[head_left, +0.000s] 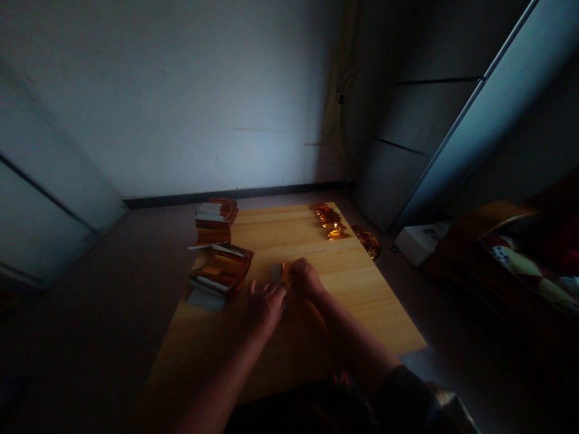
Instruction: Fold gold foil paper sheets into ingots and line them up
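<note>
A small sheet of gold foil paper (284, 272) with a pale grey part lies on the wooden table between my hands. My left hand (266, 306) rests on the table at its near left side, fingers stretched forward and thumb apart. Curled at the sheet's right edge, my right hand (306, 278) grips the paper; its fingertips are partly hidden. To the left lie a near stack of gold foil paper (226, 268) and a farther one (217, 232), both with pale edges. Shiny folded gold foil pieces (330, 221) sit in a row at the far right corner.
The wooden table (371, 295) stands before a pale wall. Beyond its right edge, more shiny gold pieces (367, 242) are heaped lower down. A white box (416, 243) lies on the floor near a grey cabinet (407, 120). Wooden furniture with cloth (515, 256) stands at right. The light is dim.
</note>
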`<action>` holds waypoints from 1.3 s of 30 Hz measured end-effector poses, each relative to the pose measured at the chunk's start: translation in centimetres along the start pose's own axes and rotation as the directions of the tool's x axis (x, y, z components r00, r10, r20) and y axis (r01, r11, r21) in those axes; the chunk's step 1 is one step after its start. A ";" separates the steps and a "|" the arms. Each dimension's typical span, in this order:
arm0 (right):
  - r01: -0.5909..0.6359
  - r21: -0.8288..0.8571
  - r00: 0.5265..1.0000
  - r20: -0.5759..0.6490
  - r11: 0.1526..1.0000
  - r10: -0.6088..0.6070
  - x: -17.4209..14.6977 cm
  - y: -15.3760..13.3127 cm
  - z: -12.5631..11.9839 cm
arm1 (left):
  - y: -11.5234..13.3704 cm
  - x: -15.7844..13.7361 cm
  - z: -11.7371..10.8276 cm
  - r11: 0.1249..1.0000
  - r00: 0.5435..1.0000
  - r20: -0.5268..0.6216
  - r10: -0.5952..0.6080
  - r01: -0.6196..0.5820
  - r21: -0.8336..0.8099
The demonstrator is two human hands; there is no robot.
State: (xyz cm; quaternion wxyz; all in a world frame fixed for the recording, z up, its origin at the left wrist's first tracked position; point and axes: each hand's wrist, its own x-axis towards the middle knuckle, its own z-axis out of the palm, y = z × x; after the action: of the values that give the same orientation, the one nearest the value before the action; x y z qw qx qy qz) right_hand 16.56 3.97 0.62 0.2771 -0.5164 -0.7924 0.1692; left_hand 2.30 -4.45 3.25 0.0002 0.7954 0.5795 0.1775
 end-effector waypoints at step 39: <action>0.444 -0.338 0.890 0.275 0.830 -0.364 -0.6 -0.5 -2.4 | -3.1 2.6 -0.1 0.975 0.989 -0.024 0.144 -0.137 0.176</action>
State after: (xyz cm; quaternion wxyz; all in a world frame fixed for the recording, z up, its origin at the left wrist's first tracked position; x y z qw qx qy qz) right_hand 17.89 3.21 2.63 0.1173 -0.3616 -0.9249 -0.0046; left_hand 0.06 -1.08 3.42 -0.0925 0.8279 0.5350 0.1404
